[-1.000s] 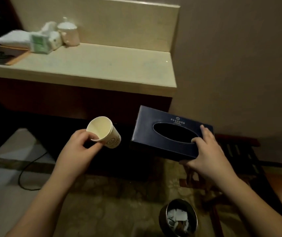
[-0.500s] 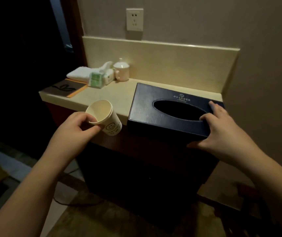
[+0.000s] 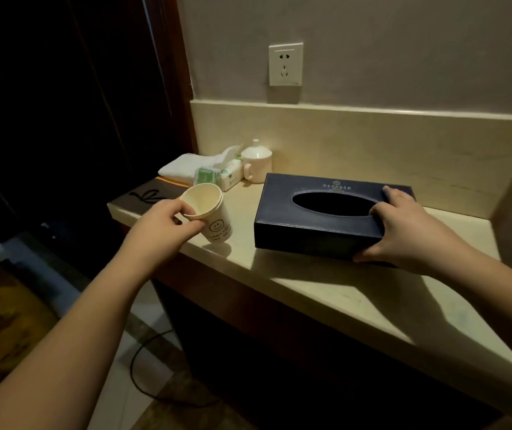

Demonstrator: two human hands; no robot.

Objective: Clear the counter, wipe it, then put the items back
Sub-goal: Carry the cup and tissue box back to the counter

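In the head view, my right hand (image 3: 403,231) grasps the dark blue tissue box (image 3: 326,221) at its right end, with fingers on the top beside the oval opening and the thumb at the near side. The box lies on the counter (image 3: 326,287), or only just above it; I cannot tell if its base fully touches. Its long axis runs left to right, almost along the back wall, and it is near the front edge, so I judge it should be pushed a little away from me. My left hand (image 3: 161,225) pinches the rim of a paper cup (image 3: 209,212), which is tilted, its mouth turned toward me, and its base hangs just above the counter, to the left of the box. The cup is the thing of the left hand and the box of the right; no crossing is needed. On the cup I see a printed smiley face and small letters under it that I cannot read. The box carries a small emblem and one line of pale characters, too small to read. At the far left corner stand a lidded mug (image 3: 256,162), a tissue pack (image 3: 217,176) and a folded white towel (image 3: 180,166).
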